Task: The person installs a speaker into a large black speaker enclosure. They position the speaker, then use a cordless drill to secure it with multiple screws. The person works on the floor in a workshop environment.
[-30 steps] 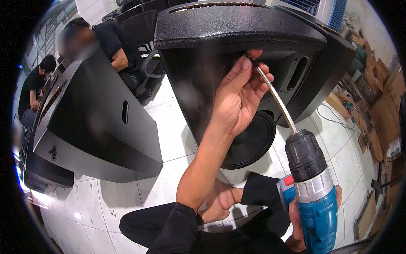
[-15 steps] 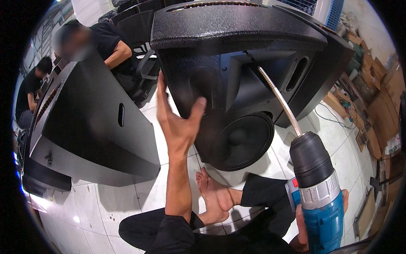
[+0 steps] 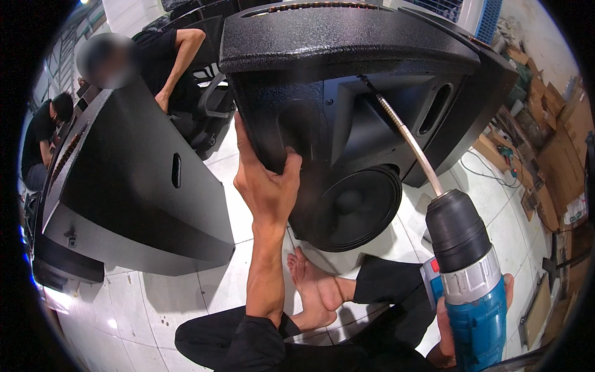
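Speaker cabinet (image 3: 347,46), black and textured, is stood on the white tiled floor (image 3: 118,304) straight ahead, its front faced toward the wearer. On that front, an oval port (image 3: 297,124) is set at the left, a flared horn (image 3: 372,127) at the middle, a slot-shaped handle (image 3: 436,108) at the right, and a round woofer (image 3: 350,208) below. By the left hand (image 3: 268,186), spread wide between thumb and fingers, the cabinet's left edge is clasped, the fingers being laid along the side and the thumb pressed near the port. By the right hand (image 3: 445,328), closed round it and largely hidden, a blue drill (image 3: 474,322) with a black chuck is held. In the chuck a long metal shaft (image 3: 406,133) is mounted, slanted up to the left; its dark tip is placed at the horn's upper edge, and whether a screw is met there cannot be told. Another black cabinet (image 3: 136,161) is tilted at the left, beyond which 2 co-workers (image 3: 152,65) are seen. Flattened cardboard (image 3: 561,173) is piled at the right.
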A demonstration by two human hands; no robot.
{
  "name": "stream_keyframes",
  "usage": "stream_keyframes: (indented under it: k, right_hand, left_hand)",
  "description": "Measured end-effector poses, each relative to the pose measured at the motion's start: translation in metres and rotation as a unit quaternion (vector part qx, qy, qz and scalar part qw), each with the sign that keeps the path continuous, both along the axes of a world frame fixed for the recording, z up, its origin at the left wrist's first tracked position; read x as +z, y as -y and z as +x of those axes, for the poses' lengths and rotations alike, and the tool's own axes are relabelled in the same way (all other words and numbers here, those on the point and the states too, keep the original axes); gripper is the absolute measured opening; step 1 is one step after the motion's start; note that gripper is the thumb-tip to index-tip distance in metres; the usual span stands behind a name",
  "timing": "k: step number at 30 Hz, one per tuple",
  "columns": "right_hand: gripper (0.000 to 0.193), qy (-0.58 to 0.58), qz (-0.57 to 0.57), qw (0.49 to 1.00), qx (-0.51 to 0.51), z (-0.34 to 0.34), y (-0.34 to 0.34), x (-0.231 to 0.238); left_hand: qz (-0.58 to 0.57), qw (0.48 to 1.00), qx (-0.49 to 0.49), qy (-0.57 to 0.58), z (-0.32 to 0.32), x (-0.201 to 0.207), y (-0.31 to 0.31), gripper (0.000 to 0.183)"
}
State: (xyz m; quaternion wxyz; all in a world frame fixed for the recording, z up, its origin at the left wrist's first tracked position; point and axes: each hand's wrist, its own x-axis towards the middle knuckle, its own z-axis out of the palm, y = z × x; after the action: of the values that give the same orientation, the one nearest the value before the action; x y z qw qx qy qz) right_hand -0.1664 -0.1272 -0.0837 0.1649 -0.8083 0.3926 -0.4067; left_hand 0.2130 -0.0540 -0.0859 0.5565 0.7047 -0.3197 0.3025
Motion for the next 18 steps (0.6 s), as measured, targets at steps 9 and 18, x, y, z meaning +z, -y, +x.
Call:
stream_keyframes:
  k: [9,18]
  right_hand:
    - [0.084,-0.017,0.006,1.0,0.011,0.001,0.004,-0.004]
    - [0.074,-0.015,-0.063,0.977,0.205,0.029,0.01,0.05]
  left_hand:
    - [0.002,1.0,0.005,0.02,0.0,0.0,-0.004,0.087]
    - [0.004,1.0,0.01,0.021,0.002,0.0,-0.004,0.087]
